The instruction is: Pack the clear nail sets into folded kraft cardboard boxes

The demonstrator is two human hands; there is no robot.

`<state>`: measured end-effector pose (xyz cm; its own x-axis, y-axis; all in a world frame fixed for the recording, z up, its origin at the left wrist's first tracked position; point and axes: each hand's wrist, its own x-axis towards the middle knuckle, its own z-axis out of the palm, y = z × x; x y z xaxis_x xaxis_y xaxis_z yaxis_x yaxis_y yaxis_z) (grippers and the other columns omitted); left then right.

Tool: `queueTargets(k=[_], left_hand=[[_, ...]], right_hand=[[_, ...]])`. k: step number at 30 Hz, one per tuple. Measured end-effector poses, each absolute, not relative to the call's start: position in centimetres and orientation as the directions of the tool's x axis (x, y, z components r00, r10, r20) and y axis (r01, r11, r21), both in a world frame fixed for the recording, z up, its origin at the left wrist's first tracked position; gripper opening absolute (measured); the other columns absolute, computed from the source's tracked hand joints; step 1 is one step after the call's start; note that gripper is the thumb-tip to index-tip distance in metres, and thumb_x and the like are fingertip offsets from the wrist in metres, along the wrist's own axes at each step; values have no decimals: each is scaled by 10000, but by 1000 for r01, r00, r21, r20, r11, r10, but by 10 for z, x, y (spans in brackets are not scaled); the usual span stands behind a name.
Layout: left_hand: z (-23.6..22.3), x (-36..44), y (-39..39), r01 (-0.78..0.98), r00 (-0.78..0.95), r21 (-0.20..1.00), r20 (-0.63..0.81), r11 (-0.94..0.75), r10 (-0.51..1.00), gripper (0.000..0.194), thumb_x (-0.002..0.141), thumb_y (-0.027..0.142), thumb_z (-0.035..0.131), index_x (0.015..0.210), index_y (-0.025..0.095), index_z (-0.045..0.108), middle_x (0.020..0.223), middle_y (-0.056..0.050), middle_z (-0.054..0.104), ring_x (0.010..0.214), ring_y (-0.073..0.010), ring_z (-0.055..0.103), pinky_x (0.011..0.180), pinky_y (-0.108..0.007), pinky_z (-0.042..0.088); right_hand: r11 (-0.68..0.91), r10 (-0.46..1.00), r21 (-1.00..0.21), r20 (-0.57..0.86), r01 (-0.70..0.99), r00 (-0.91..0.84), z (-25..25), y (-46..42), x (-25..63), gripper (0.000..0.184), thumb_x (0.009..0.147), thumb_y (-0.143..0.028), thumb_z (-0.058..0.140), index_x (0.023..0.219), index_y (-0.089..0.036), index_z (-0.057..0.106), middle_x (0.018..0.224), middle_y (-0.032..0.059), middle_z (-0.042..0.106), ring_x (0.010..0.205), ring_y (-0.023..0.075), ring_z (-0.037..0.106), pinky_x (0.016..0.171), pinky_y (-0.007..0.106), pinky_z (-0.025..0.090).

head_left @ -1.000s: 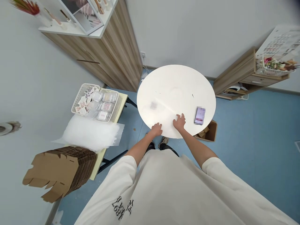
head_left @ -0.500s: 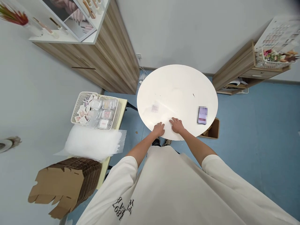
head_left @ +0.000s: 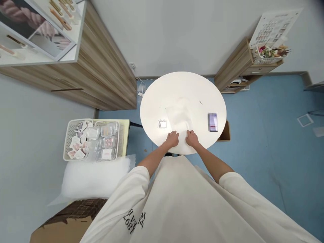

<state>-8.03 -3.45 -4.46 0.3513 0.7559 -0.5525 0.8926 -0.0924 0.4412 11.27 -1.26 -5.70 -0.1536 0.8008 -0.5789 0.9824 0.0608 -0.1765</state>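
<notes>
A thin translucent plastic sheet (head_left: 178,116) lies on the round white table (head_left: 157,94), its near end between my hands. My left hand (head_left: 172,138) has its fingers curled down at the sheet's near left corner. At the near right corner, my right hand (head_left: 191,138) is closed in the same way, its fingertips on the sheet. A small clear plastic case (head_left: 162,124) with a white face rests left of the sheet, apart from both hands. Over to the right lies a purple, pixelated flat item (head_left: 213,122).
A side table on the left carries white baskets (head_left: 118,141) of clear cases and cards, a stack of translucent sheets (head_left: 93,177) and flat cardboard boxes (head_left: 63,229). A brown bin (head_left: 225,131) stands beneath the table's right edge. Wooden cabinets (head_left: 111,54) flank the wall.
My head view has shifted right. My right hand has come back toward the near edge, level with my left. The sheet now lies straighter, and the case shows a white face instead of a hazy pinkish one.
</notes>
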Motion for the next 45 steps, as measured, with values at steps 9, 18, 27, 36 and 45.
queueTargets(k=[9, 18, 27, 36, 45], left_hand=[[-53, -90, -25, 872, 424, 459, -534, -170, 731, 496, 912, 199, 476, 1406, 209, 427, 1597, -170, 340, 1483, -330, 301, 1182, -551, 247], [-50, -108, -12, 867, 425, 469, -515, -170, 745, 463, 918, 169, 457, 1380, 186, 451, 1618, -171, 309, 1496, -315, 287, 1204, -529, 227], [-51, -186, 18, 929, 205, 360, -323, -81, 924, 458, 866, 72, 461, 1316, 146, 505, 1607, -182, 331, 1520, -312, 248, 1222, -495, 224], [-76, -205, 28, 937, 262, 300, -260, -180, 929, 455, 796, 30, 500, 1223, 183, 537, 1345, -176, 562, 1331, -316, 474, 1093, -471, 355], [-51, -146, 29, 903, 279, 386, -185, -192, 942, 380, 815, 237, 622, 1181, 197, 525, 1291, -143, 559, 1215, -317, 513, 1038, -446, 394]], right_hand=[[75, 841, -280, -498, 957, -212, -59, -10, 110, 522, 975, -275, 434, 1491, -196, 450, 1445, 164, 435, 1239, 305, 492, 999, 388, 435], [93, 811, -199, -553, 976, -190, -63, -1, 102, 553, 957, -288, 463, 1501, -194, 436, 1562, 168, 348, 1351, 355, 391, 1086, 479, 355], [109, 842, -179, -506, 978, -186, -57, 4, 84, 509, 970, -269, 447, 1473, -198, 465, 1570, 152, 352, 1351, 325, 401, 1075, 443, 377], [85, 852, -177, -498, 980, -164, -44, -12, 104, 487, 980, -259, 437, 1460, -192, 486, 1551, 151, 387, 1345, 320, 420, 1063, 438, 398], [144, 836, -208, -498, 967, -231, -50, -11, 139, 469, 956, -207, 473, 1422, -207, 523, 1523, 146, 427, 1319, 311, 449, 1036, 423, 408]])
